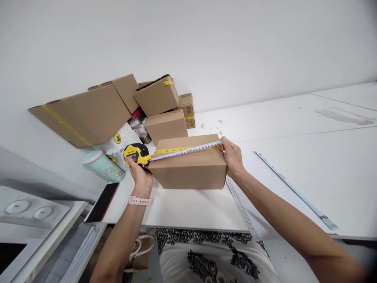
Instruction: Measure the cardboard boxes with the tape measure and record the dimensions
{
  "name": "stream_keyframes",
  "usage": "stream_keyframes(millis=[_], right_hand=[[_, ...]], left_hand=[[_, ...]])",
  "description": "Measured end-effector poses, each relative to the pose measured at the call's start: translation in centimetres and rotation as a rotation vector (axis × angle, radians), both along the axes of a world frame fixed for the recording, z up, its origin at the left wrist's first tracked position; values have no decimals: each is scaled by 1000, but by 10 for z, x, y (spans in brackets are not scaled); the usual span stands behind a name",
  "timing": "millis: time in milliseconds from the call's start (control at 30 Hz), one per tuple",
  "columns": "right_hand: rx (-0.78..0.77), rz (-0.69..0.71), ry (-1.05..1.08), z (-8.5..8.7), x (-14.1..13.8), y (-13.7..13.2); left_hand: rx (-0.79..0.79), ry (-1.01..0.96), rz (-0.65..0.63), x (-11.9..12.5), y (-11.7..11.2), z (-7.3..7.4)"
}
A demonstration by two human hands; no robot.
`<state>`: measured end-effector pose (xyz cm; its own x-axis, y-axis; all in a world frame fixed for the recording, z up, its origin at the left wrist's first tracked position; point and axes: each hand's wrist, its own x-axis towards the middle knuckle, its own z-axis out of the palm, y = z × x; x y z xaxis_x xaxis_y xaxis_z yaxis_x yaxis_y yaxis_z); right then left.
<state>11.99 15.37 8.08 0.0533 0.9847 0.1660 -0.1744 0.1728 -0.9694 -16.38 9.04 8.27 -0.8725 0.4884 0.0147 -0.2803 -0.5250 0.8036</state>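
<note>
A brown cardboard box sealed with yellow tape sits on the white table in front of me. My left hand is closed round a yellow and black tape measure case at the box's left end. Its blade is stretched along the box's top edge. My right hand pinches the blade's end against the box's right top corner.
Several more cardboard boxes are stacked behind against the wall. A mint-green cup lies at the left, a dark phone by the table edge. Two long rulers lie on the table to the right.
</note>
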Motion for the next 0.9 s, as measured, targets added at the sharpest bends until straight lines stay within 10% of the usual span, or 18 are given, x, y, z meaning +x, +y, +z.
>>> stream_keyframes(millis=[367,667,900], right_hand=[[111,23,-146,-19,9,-6],[93,305,-202,-91,47,-55],[138,174,-408,-66,41,-63]], left_hand=[[103,19,171,17,-1,3],[-18,-276,55,0,-12,-12],[12,-319,22,9,-26,-1]])
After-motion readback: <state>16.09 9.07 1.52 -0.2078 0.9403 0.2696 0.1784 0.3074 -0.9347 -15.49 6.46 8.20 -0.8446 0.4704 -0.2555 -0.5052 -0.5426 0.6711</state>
